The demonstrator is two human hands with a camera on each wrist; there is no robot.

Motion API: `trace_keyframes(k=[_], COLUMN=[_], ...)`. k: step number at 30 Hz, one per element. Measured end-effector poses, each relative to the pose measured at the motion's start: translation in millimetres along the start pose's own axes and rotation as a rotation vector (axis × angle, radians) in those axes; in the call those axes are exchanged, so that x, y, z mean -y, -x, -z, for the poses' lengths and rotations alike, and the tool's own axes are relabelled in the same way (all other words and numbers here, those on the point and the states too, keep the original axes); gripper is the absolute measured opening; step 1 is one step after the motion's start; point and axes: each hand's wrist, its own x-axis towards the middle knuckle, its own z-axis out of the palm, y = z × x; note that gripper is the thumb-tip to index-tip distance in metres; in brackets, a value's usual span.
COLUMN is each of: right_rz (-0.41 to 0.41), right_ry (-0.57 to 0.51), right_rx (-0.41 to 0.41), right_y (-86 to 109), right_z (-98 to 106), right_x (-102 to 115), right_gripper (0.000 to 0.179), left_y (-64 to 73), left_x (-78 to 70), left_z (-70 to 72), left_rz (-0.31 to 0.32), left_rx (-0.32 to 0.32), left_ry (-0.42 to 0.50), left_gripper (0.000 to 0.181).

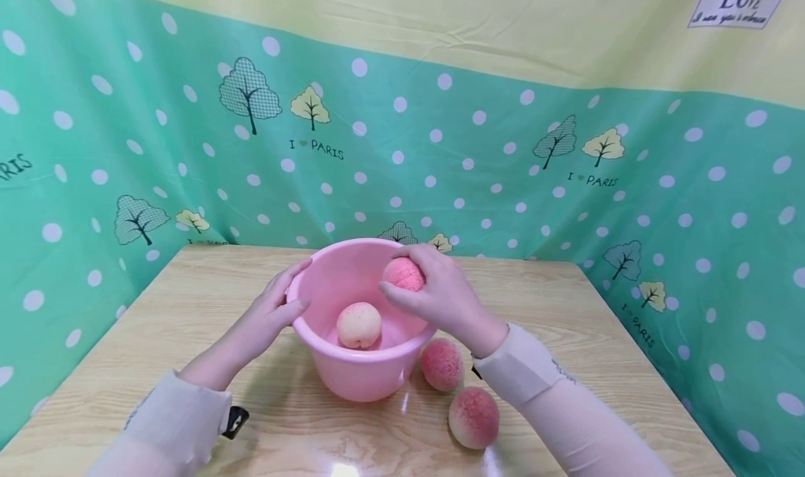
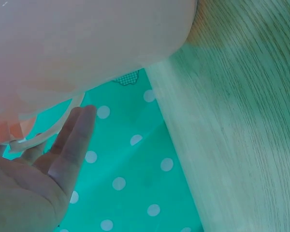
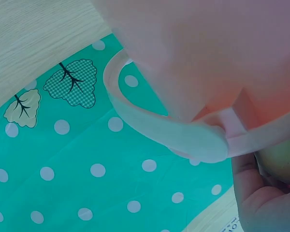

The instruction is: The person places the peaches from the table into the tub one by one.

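A pink plastic bucket (image 1: 361, 379) stands upright in the middle of the table, with one pale peach (image 1: 359, 325) lying inside it. My left hand (image 1: 272, 313) holds the bucket's left rim, thumb over the inner side and fingers along the outer wall. In the left wrist view those fingers (image 2: 73, 137) reach past the thin handle (image 2: 48, 135). Over the right part of the bucket's mouth, my right hand (image 1: 449, 295) grips a bright pink peach (image 1: 404, 274) between thumb and fingers. The right wrist view shows only part of this peach (image 3: 282, 163), beside the bucket's rim.
Two more reddish peaches lie on the wooden table (image 1: 157, 344) at the bucket's right: one peach (image 1: 441, 364) close by its wall, another peach (image 1: 474, 417) nearer the front, beside my right forearm. A green dotted cloth (image 1: 390, 142) hangs behind the table and along both sides.
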Motion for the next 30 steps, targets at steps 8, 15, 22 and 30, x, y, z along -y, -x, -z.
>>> trace_keyframes(k=[8,15,22,30], right_rz=[-0.001,-0.022,-0.002,0.019], right_ry=[0.017,0.017,0.033,0.075], right_rx=[0.027,0.073,0.1,0.132], right_y=[-7.2,-10.6,-13.6,-17.6], right_z=[-2.1,-4.6,-7.9,-11.8], right_x=[3.5,7.2,10.5,11.5], right_gripper=[0.037,0.036,0.035,0.037], left_y=[0.5,0.3,0.4,0.4], left_x=[-0.4,-0.1,1.6,1.4], left_z=[0.3,0.9,1.0,1.3], left_rz=[-0.001,0.003,-0.02,-0.016], left_rx=[0.001,0.001,-0.007,-0.002], left_ry=[-0.007,-0.015,-0.021,-0.01], left_gripper=[0.064,0.064,0.063,0.064])
